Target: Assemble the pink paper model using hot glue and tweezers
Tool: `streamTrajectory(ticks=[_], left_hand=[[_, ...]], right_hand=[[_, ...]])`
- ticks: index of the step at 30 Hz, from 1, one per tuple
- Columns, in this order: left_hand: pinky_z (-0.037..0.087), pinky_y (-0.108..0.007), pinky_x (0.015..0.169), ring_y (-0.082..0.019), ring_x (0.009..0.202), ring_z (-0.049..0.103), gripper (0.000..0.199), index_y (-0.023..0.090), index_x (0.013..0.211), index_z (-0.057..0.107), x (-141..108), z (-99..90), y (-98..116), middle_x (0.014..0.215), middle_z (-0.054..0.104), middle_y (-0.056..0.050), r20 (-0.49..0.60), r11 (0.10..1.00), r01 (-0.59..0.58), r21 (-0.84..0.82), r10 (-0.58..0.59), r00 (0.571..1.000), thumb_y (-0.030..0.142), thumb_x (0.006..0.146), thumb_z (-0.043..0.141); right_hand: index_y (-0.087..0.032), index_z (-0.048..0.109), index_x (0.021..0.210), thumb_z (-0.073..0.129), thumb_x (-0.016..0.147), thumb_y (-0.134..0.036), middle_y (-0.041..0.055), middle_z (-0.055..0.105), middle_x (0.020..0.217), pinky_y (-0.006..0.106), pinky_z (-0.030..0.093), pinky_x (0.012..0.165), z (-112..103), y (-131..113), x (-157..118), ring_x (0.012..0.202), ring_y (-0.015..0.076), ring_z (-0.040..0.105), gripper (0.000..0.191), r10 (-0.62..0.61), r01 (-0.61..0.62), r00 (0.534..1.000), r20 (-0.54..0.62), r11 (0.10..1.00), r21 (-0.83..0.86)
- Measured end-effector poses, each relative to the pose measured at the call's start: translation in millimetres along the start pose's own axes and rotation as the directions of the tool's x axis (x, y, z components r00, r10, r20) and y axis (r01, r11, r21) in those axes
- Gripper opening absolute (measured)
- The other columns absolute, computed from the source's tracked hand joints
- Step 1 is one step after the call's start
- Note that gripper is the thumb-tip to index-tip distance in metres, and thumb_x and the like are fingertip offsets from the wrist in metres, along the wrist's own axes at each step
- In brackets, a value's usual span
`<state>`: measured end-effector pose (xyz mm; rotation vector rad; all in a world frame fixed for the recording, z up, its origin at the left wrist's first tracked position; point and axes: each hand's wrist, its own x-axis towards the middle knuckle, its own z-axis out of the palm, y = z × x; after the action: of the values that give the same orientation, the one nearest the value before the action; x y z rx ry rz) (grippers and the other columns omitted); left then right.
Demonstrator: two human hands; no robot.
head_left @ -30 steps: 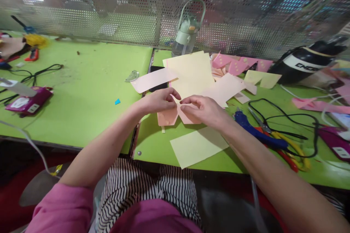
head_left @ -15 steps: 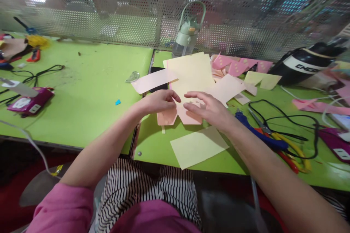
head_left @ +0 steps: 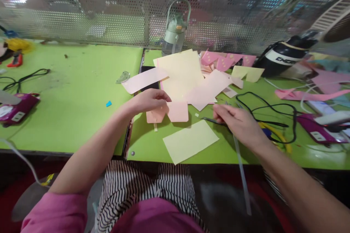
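Observation:
My left hand [head_left: 151, 100] is bent with its fingertips at the upper edge of a pink paper cutout [head_left: 177, 112], which has a notch in its lower side. A narrow pale strip [head_left: 155, 125] pokes out below the cutout. To the right, my right hand [head_left: 236, 118] has its fingers closed round a thin dark pointed tool [head_left: 212, 120]; its exact kind is hidden by the hand. The tool's tip points left, near a tiny pale scrap [head_left: 197, 115]. A pale yellow paper sheet [head_left: 191, 142] lies in front of the hands.
Behind are large yellow sheets [head_left: 180, 69], a pale pink sheet [head_left: 209, 89] and a green bottle [head_left: 175, 32]. Black cable [head_left: 269, 107] and a purple power strip [head_left: 314, 129] lie right. A translucent stick [head_left: 242, 174] hangs past the table edge. A black bottle [head_left: 284, 54] leans back right.
My right hand has left the pink cutout, moved right and closed on the dark pointed tool. My left hand stays at the cutout. The whole view has shifted slightly.

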<state>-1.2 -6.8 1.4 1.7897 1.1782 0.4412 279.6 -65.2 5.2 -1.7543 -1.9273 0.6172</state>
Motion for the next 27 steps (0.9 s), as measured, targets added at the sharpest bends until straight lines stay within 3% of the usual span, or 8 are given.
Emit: streamTrajectory(ticks=[3,8,11,15,21,27], left_hand=[[0.043,-0.026,0.066,-0.015,0.079,0.06,0.022,0.02,0.093,0.067,-2.3,-4.7,1.1,0.095,0.07,-0.004,-0.035,1.0,-0.002,-0.027,0.001,0.999,0.023,0.074,0.056],[0.044,-0.025,0.063,-0.014,0.075,0.06,0.021,0.019,0.096,0.066,-4.6,-13.1,1.1,0.096,0.069,-0.006,-0.212,0.989,0.016,-0.145,-0.047,0.976,0.023,0.077,0.057],[0.045,-0.025,0.063,-0.014,0.076,0.061,0.021,0.019,0.097,0.066,-4.0,-12.0,0.1,0.096,0.069,-0.007,-0.226,0.991,0.019,-0.132,-0.049,0.973,0.022,0.077,0.058],[0.044,-0.025,0.061,-0.014,0.073,0.061,0.021,0.019,0.096,0.065,-1.3,-7.7,-0.7,0.091,0.069,-0.007,-0.227,0.994,0.042,-0.1,-0.064,0.972,0.021,0.077,0.058],[0.042,-0.024,0.059,-0.014,0.072,0.06,0.025,0.02,0.1,0.065,-1.3,-9.1,2.5,0.086,0.068,-0.004,-0.369,0.996,0.059,-0.065,-0.079,0.926,0.02,0.077,0.057],[0.04,-0.024,0.057,-0.015,0.07,0.059,0.029,0.019,0.105,0.062,-0.8,-12.1,0.8,0.082,0.066,-0.003,-0.402,0.993,0.033,-0.112,-0.076,0.912,0.02,0.077,0.056]], right_hand=[[-0.024,0.062,0.08,0.048,0.088,-0.052,0.0034,0.067,0.076,0.034,0.042,0.063,-0.6,7.0,-6.0,0.068,0.0208,0.06,0.032,-0.066,0.07,0.997,0.037,0.991,-0.111],[-0.025,0.065,0.082,0.05,0.088,-0.043,0.0044,0.07,0.086,0.036,0.042,0.067,-0.6,14.0,-0.8,0.074,0.0227,0.061,0.025,-0.111,0.108,0.994,0.004,0.957,-0.27],[-0.025,0.066,0.083,0.052,0.087,-0.041,0.0056,0.069,0.092,0.036,0.042,0.068,0.6,15.2,6.3,0.077,0.0229,0.06,0.022,-0.139,0.134,0.99,0.006,0.941,-0.312],[-0.023,0.066,0.078,0.054,0.087,-0.036,0.006,0.067,0.088,0.035,0.041,0.067,7.7,9.9,14.4,0.077,0.0217,0.058,0.02,-0.159,0.176,0.984,0.079,0.931,-0.321],[-0.022,0.066,0.084,0.055,0.088,-0.029,0.0054,0.067,0.091,0.033,0.042,0.069,25.1,-5.3,23.5,0.079,0.0197,0.058,0.013,-0.204,0.24,0.966,0.16,0.936,-0.257],[-0.021,0.066,0.085,0.054,0.089,-0.028,0.0067,0.067,0.09,0.036,0.043,0.073,36.8,-10.7,34.2,0.083,0.0215,0.059,0.014,-0.216,0.262,0.958,0.19,0.929,-0.262]])
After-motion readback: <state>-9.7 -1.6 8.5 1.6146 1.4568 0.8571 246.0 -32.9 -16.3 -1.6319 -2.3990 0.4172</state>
